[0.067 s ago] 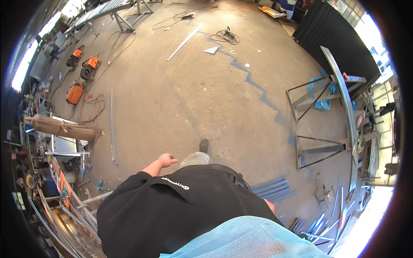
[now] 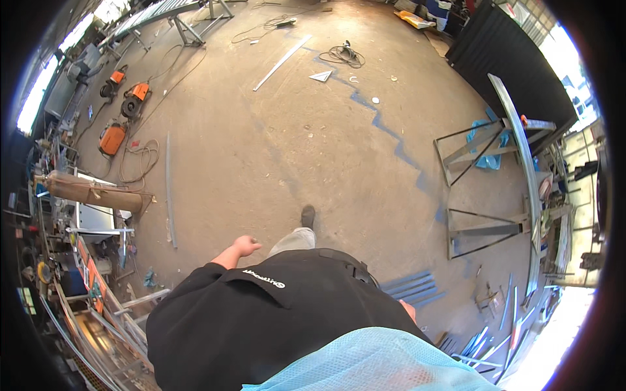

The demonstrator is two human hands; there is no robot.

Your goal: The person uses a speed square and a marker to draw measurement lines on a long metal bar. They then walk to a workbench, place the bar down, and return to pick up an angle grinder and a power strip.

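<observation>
I look down over my black-shirted torso at a concrete workshop floor (image 2: 274,143). My left hand (image 2: 245,246) swings out in front of my body, fingers loosely curled, holding nothing. My right hand (image 2: 408,310) shows only as a sliver beside my hip, mostly hidden by my shirt; what its fingers do is not visible. One dark shoe (image 2: 308,216) is stepped forward on the floor ahead of me.
Orange machines (image 2: 112,138) with cables lie at left beside a cluttered rack (image 2: 91,221). A long metal strip (image 2: 169,189) lies on the floor. Steel frames (image 2: 486,189) stand at right, blue bars (image 2: 411,287) near my right side. A white bar (image 2: 282,62) lies far ahead.
My left hand has swung slightly forward and my front foot has moved a little; the rest looks the same.
</observation>
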